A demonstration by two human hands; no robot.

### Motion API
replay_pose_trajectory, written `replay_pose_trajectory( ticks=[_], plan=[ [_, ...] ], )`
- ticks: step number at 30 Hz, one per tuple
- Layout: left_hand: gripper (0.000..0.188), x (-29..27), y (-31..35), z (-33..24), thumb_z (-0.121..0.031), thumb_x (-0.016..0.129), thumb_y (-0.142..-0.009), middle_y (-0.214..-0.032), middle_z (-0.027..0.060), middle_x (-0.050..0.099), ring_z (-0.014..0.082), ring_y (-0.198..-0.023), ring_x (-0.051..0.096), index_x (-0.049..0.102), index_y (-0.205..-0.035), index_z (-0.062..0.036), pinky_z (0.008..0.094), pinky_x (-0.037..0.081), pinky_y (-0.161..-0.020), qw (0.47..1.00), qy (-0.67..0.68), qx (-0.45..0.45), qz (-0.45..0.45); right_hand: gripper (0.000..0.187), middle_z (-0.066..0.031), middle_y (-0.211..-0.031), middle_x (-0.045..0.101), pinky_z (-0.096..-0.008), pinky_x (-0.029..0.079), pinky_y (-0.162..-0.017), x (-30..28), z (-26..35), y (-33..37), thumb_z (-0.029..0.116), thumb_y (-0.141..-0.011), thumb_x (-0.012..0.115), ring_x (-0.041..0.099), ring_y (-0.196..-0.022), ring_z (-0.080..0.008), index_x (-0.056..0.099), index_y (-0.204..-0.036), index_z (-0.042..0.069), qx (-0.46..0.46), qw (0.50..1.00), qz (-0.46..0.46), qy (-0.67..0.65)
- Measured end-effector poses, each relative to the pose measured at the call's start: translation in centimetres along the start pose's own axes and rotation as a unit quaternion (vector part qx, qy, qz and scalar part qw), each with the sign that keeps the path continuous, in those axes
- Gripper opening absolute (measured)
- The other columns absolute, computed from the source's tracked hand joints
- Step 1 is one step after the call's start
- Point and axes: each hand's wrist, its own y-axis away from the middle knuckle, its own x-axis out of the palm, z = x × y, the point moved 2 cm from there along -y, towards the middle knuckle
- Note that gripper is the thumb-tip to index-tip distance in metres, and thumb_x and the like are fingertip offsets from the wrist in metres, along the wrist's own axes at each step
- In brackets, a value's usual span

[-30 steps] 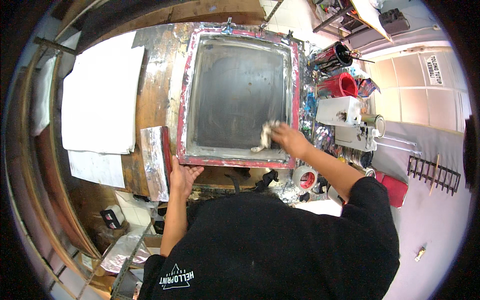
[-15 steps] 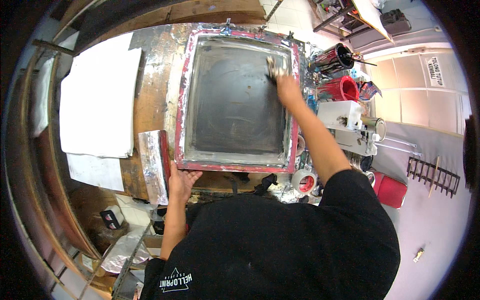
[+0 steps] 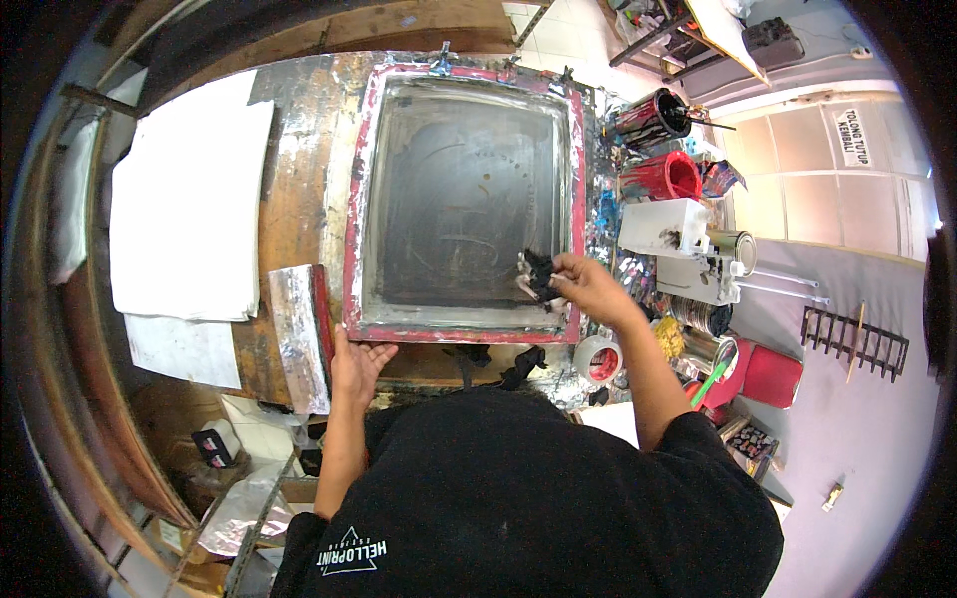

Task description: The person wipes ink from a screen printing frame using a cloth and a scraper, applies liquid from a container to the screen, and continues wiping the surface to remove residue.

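A screen-printing frame with red, paint-smeared edges lies on the worktable, its mesh dark and streaked. In my right hand is a crumpled, black-stained rag, pinched between the fingers over the mesh's lower right corner. My left hand rests with spread fingers at the frame's lower left corner, thumb against its edge, holding nothing. Just left of that hand lies a wide squeegee, streaked with paint and edged in dark red.
White paper sheets are stacked on the left. Along the right side stand a black-stained pail, a red paint pail, white containers and a roll of tape. Clamps sit at the frame's far edge.
My right hand has brought the rag from the mesh's upper right down to its lower right. The left hand stays at the frame's corner. The whole view has shifted slightly.
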Motion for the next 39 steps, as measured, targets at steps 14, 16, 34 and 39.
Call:
replay_pose_trajectory(
  ticks=[14,16,34,39],
  plan=[
    [0.073,0.1,-0.2,0.2,-0.059,0.033,-0.102,-0.129,0.0219,0.048,0.0323,-0.103,0.058,0.031,-0.142,0.0022,0.0454,0.053,-0.091,1.000,0.002,0.017,-0.008,0.024,-0.0207,-0.096,0.066,-0.0436,0.052,-0.076,-2.6,2.4,-10.6,0.015,-0.084,0.063,0.065,-0.087,-0.0358,0.065,-0.105,0.004,-0.136,0.883,-0.132,0.428],
    [0.074,0.3,-0.1,0.2,-0.059,0.033,-0.102,-0.130,0.0223,0.047,0.0326,-0.103,0.058,0.030,-0.143,0.0021,0.0452,0.053,-0.091,1.000,0.003,0.027,0.001,0.023,-0.0241,-0.101,0.066,-0.0479,0.052,-0.081,-1.3,1.7,-10.3,0.014,-0.084,0.062,0.064,-0.091,-0.0414,0.066,-0.105,0.004,-0.168,0.855,-0.203,0.447],
    [0.077,-0.4,-0.6,0.3,-0.059,0.033,-0.102,-0.137,0.0263,0.041,0.0354,-0.109,0.056,0.023,-0.147,0.0034,0.0463,0.052,-0.094,1.000,0.013,0.008,0.022,0.044,-0.0242,-0.099,0.065,-0.0444,0.047,-0.091,6.6,0.7,-9.6,0.036,-0.094,0.053,0.061,-0.095,-0.0355,0.065,-0.107,-0.004,-0.038,0.751,-0.286,0.595],
    [0.078,-0.4,-0.8,0.6,-0.058,0.035,-0.102,-0.137,0.0278,0.041,0.0361,-0.107,0.057,0.021,-0.147,0.0030,0.0470,0.052,-0.094,0.999,0.032,0.007,-0.029,0.030,-0.0211,-0.105,0.065,-0.0441,0.050,-0.088,4.7,0.6,-8.5,0.003,-0.088,0.049,0.061,-0.096,-0.0367,0.065,-0.113,-0.002,-0.089,0.793,-0.213,0.564]
  ],
)
